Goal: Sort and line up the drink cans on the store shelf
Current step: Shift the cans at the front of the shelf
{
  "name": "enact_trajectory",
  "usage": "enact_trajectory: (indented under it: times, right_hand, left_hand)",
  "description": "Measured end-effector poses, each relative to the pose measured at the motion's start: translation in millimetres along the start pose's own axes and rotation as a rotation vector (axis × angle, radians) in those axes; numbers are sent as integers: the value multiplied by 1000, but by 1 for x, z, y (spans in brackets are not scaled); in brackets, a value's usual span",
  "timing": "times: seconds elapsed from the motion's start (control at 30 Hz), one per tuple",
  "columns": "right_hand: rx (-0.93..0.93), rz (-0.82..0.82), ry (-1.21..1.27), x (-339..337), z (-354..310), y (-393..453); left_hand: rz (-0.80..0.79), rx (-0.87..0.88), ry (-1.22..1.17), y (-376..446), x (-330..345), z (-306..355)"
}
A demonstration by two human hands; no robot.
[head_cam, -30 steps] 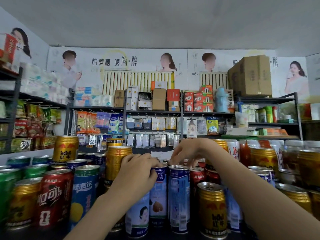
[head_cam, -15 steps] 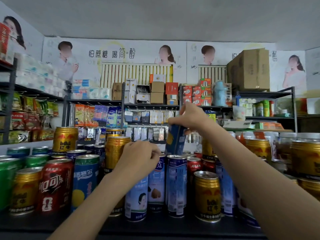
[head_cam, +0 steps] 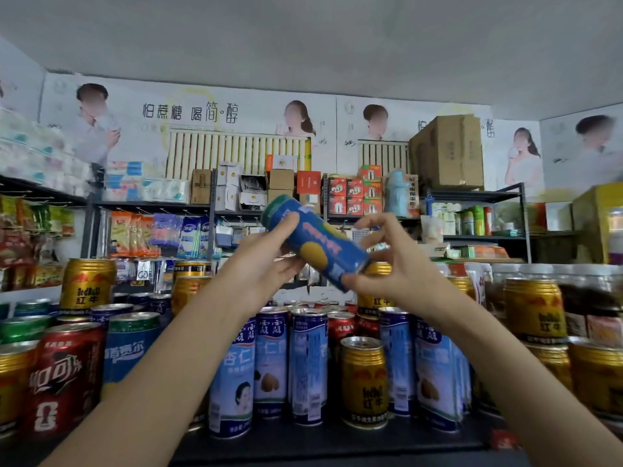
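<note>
Left hand: the left hand (head_cam: 261, 264) is raised above the cans and wrapped around the upper part of the blue can (head_cam: 315, 242), the thumb laid across its side.
Right hand: the right hand (head_cam: 399, 267) is pinched on the lower end of the same can, thumb beneath and fingers spread above it.
Blue can: it is held in the air between both hands, tilted, with its green-rimmed top up to the left and its base down to the right; a yellow patch is seen on its side. No other can is touched by it.
Cans below: tall pale-blue cans (head_cam: 271, 358) are stood upright in a cluster directly under the hands, and a short gold can (head_cam: 363, 382) is placed among them near the front edge.
Left group: a red can (head_cam: 62, 375) and a blue can with a green rim (head_cam: 129, 352) are stood side by side; a gold can (head_cam: 88, 283) is stacked higher behind them.
Right group: further gold cans (head_cam: 534, 308) are stacked at the right.
Shelf: a dark shelf (head_cam: 337, 443) is seen under the front row.
Background: racks of snack packets (head_cam: 135, 239) and a cardboard box (head_cam: 448, 151) are seen along the far wall.
</note>
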State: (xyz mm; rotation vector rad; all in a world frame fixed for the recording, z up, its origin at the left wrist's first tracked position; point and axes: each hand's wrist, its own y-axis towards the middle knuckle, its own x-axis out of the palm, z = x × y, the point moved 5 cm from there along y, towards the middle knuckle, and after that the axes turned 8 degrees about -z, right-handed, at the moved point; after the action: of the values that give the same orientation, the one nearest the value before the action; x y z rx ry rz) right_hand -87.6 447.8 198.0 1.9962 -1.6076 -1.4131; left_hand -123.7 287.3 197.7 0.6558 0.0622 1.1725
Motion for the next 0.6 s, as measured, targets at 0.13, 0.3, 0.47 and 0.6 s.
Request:
enact_trajectory:
  times: [0.13,0.3,0.47,0.6]
  right_hand:
    - [-22,-95,-93,22,15,-3]
    - [-10,-112,44,27,14,2]
    - [-63,-96,113,29,9,3]
    - [-47,-135,134,33,14,-2]
  left_hand:
    - [-94,87,302,-7,4,-1]
    - [-148,152,604,-14,5,1]
    - [-166,241,869,-26,11,1]
    - [-201,203,981,-29,7,-1]
